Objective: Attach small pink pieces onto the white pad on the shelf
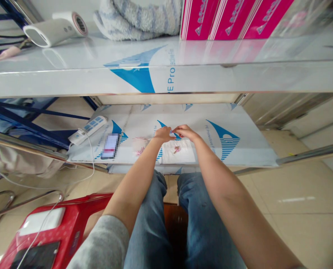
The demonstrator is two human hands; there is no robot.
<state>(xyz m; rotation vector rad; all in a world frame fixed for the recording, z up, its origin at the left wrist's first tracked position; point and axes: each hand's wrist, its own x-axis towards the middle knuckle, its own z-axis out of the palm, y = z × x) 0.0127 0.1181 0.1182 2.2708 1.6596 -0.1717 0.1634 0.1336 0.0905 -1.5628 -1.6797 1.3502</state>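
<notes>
My left hand (163, 134) and my right hand (184, 131) meet over the lower shelf (194, 116), fingertips nearly touching. Both are closed in a pinch. Something tiny and pale may sit between the fingers; it is too small to name. Just below them lies a white cloth or sheet (187, 155) bearing a small pinkish-brown beaded or flower-like piece (177, 149). Left of my left hand, partly behind my forearm, is a see-through packet (139, 141) with small pink bits.
A phone (110, 145) and a white power strip (89, 129) with a trailing cable are on the shelf's left. The upper shelf (79, 80) overhangs, carrying a hair dryer (54, 30), a fluffy headband (144, 22) and pink boxes (225, 18). A red stool (79, 203) stands lower left.
</notes>
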